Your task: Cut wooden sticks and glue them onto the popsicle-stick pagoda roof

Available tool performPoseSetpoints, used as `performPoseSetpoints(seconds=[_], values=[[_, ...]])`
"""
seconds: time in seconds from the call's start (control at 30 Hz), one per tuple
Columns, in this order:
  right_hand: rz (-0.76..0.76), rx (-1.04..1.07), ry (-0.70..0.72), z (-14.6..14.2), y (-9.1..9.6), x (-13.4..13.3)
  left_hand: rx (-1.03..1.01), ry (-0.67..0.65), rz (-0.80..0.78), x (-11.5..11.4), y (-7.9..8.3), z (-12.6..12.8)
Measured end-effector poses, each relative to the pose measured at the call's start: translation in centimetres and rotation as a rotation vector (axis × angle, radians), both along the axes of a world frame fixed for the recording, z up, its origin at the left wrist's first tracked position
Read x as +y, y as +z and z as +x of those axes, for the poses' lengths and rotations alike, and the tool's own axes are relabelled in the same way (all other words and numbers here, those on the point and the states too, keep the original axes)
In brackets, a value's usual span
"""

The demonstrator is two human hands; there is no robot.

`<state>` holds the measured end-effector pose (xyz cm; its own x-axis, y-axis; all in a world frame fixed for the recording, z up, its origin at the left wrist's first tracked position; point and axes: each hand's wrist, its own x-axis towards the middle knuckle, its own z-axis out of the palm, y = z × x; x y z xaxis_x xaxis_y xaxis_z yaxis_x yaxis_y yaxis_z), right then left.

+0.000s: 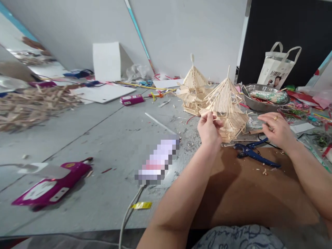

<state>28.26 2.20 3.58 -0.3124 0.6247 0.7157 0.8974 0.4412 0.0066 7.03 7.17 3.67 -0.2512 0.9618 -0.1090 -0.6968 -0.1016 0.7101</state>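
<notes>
Closest to me stands a pagoda model [226, 97] built of thin wooden sticks, with a pointed roof and flared lower tiers. My left hand [209, 129] is closed in a pinch at the left edge of its lower roof. To the right of the model, my right hand [280, 131] is raised, its fingers loosely curled with a gap between thumb and forefinger; no held thing shows there. Below that hand lies a blue-handled cutter [255, 155] on a brown board [233, 193]. A second stick pagoda [194, 88] stands just behind the first.
A metal bowl [264, 103] with wrapped sticks sits at the back right, before a white tote bag [275, 71]. A blurred, corded phone [158, 160] lies left of my forearm. Farther left are a magenta glue gun [52, 183] and a stick pile [33, 107].
</notes>
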Motion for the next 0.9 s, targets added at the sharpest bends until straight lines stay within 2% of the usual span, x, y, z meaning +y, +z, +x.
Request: performPoseSetpoints(seconds=[0.1, 0.17, 0.23, 0.3, 0.37, 0.43, 0.53, 0.6, 0.67, 0.73, 0.8, 0.83, 0.9], values=[[-0.037, 0.222, -0.162, 2.3, -1.1, -0.3, 0.079, -0.018, 0.148, -1.6, 0.2, 0.8], [-0.147, 0.450, -0.206, 2.7, -2.0, -0.7, 0.148, -0.134, 0.201, -3.1, -0.1, 1.8], [-0.295, 0.692, -0.120, 2.0, -2.7, -1.2, 0.234, -0.338, 0.178, -4.5, -0.9, 2.9], [-0.425, 0.852, 0.055, 0.6, -3.3, -1.9, 0.319, -0.516, 0.141, -5.5, -2.1, 3.9], [-0.523, 0.914, 0.191, -1.0, -3.7, -2.5, 0.362, -0.592, 0.141, -6.1, -3.4, 4.5], [-0.585, 0.943, 0.247, -2.2, -4.1, -3.0, 0.405, -0.626, 0.152, -6.3, -4.4, 4.6], [-0.596, 0.962, 0.217, -3.0, -5.1, -3.4, 0.518, -0.673, 0.161, -6.3, -5.3, 4.2], [-0.593, 0.943, 0.192, -3.1, -5.9, -3.5, 0.678, -0.714, 0.198, -6.0, -5.7, 3.6], [-0.619, 0.904, 0.190, -3.2, -6.6, -3.5, 0.942, -0.718, 0.338, -5.6, -6.1, 2.9], [-0.670, 0.844, 0.198, -2.9, -6.8, -3.6, 1.224, -0.624, 0.599, -5.1, -6.8, 2.3], [-0.720, 0.718, 0.161, -2.2, -6.3, -3.6, 1.380, -0.566, 0.801, -4.6, -7.6, 1.7], [-0.734, 0.617, 0.100, -1.8, -5.9, -3.6, 1.427, -0.538, 0.862, -4.4, -8.0, 1.4], [-0.760, 0.340, -0.110, -0.7, -5.1, -3.6, 1.481, -0.474, 0.913, -4.2, -9.0, 0.9]])
